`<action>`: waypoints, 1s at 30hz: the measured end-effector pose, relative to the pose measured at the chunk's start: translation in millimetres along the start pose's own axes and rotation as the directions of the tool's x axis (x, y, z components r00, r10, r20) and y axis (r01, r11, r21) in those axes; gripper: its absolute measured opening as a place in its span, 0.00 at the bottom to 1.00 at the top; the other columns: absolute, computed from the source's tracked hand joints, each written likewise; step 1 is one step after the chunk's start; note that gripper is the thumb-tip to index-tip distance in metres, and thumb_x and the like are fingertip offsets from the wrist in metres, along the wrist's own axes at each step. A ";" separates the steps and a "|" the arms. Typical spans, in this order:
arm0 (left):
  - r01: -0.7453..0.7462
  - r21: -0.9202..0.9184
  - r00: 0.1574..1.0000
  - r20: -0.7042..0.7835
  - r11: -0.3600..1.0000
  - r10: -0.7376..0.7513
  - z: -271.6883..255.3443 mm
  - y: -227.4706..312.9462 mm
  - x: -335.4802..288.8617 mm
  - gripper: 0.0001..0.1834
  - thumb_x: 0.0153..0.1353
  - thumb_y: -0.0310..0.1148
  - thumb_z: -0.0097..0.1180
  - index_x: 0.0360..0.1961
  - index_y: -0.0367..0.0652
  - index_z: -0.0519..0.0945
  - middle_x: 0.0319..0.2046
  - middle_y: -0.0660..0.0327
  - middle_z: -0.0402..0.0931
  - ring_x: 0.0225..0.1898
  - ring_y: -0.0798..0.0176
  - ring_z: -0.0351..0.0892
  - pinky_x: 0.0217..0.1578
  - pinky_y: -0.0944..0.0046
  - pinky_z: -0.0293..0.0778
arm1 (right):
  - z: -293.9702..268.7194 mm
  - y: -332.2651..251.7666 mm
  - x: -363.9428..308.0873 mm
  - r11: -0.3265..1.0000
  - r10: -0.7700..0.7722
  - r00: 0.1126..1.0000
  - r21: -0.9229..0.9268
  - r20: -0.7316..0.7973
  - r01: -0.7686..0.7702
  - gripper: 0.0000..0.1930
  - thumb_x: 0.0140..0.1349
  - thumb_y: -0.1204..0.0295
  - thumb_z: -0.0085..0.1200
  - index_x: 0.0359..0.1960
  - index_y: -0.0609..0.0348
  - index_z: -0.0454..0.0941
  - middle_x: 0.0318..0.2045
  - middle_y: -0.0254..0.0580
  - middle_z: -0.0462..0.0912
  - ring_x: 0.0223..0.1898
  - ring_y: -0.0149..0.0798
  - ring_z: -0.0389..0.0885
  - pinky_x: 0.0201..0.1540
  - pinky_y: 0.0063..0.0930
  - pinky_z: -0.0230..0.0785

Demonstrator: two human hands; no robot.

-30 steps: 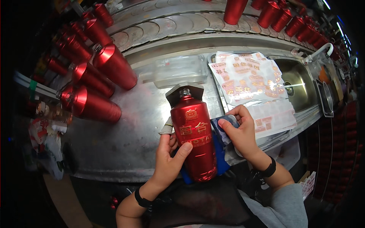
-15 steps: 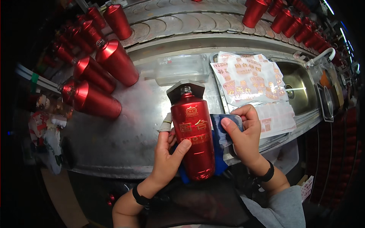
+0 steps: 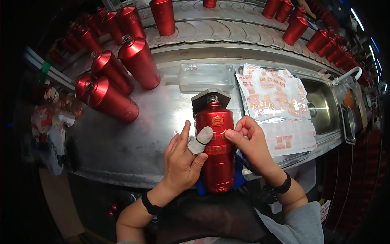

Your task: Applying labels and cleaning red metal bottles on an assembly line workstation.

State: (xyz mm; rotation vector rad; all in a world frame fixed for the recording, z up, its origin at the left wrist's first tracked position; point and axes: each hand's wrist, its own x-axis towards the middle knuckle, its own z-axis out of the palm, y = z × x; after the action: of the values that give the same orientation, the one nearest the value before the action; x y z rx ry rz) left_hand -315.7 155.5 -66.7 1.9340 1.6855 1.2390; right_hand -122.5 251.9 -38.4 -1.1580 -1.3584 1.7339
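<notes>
A glossy red bottle (image 3: 218,175) with gold lettering lies in front of me, its clear neck pointing away from me against a dark angled support (image 3: 199,101). Blue material (image 3: 239,179) shows under its lower end. My left hand (image 3: 180,167) is at the bottle's left side with fingers apart; one finger wears a grey cloth cover (image 3: 200,140) and reaches over the lettering. At the right edge of the lettering, my right hand (image 3: 255,145) has thumb and fingers pinched together. What they pinch, if anything, is too small to make out.
Several red bottles (image 3: 140,65) stand on the metal worktop (image 3: 122,146) at the left. A clear rectangular container (image 3: 206,78) lies beyond my bottle. Printed transfer sheets (image 3: 276,91) are stacked at the right, beside a sink (image 3: 325,105). More bottles stand on the conveyor (image 3: 227,30).
My left hand has let go of the bottle's side and brought its covered finger over the lettering. My right hand no longer shows the blue flat piece and now pinches at the lettering's edge.
</notes>
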 end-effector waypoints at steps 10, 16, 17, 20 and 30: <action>0.001 0.003 1.000 -0.019 1.000 -0.001 -6.8 6.6 -4.7 0.25 0.68 0.49 0.51 0.58 0.44 0.80 0.66 0.34 0.60 0.56 0.35 0.72 0.59 0.44 0.64 | 1.3 4.0 0.8 0.967 0.005 0.993 0.252 0.119 -0.035 0.11 0.67 0.73 0.57 0.35 0.54 0.64 0.27 0.25 0.73 0.31 0.15 0.69 0.34 0.11 0.61; 0.002 -0.010 0.998 0.063 1.000 -0.001 -8.0 5.9 -2.8 0.26 0.68 0.46 0.53 0.60 0.42 0.78 0.67 0.34 0.58 0.62 0.38 0.70 0.62 0.47 0.62 | -1.7 4.1 0.7 0.959 0.023 0.990 0.276 0.142 -0.061 0.10 0.68 0.73 0.55 0.35 0.54 0.64 0.26 0.23 0.71 0.30 0.15 0.66 0.32 0.12 0.58; 0.137 -0.213 0.990 0.068 0.967 -0.126 -4.8 3.8 -1.9 0.28 0.68 0.43 0.54 0.64 0.39 0.72 0.67 0.36 0.60 0.63 0.42 0.69 0.63 0.50 0.62 | -1.8 4.6 0.6 0.965 0.022 0.988 0.256 0.150 -0.060 0.10 0.67 0.73 0.56 0.35 0.54 0.64 0.26 0.23 0.70 0.29 0.16 0.65 0.31 0.12 0.58; 0.375 -0.561 0.923 0.147 0.738 -0.356 1.0 13.0 13.9 0.36 0.67 0.37 0.56 0.71 0.34 0.58 0.66 0.42 0.62 0.64 0.51 0.68 0.64 0.55 0.62 | -5.5 6.5 1.6 0.995 0.028 0.994 0.097 0.106 -0.038 0.12 0.66 0.71 0.58 0.35 0.54 0.64 0.26 0.24 0.69 0.28 0.17 0.64 0.31 0.12 0.57; 0.476 -0.732 0.842 0.219 0.488 -0.492 8.2 18.3 40.4 0.42 0.62 0.31 0.63 0.71 0.31 0.53 0.58 0.46 0.71 0.58 0.60 0.74 0.58 0.61 0.71 | 4.6 7.9 -0.5 0.997 -0.070 0.996 -0.018 0.050 0.071 0.16 0.62 0.69 0.63 0.38 0.56 0.64 0.29 0.26 0.69 0.31 0.18 0.64 0.33 0.14 0.59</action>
State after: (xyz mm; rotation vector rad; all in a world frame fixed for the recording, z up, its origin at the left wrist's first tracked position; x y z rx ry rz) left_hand -299.7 189.9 -42.3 0.8365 1.2292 1.3964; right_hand -126.2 247.6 -45.6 -1.0713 -1.4321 1.7125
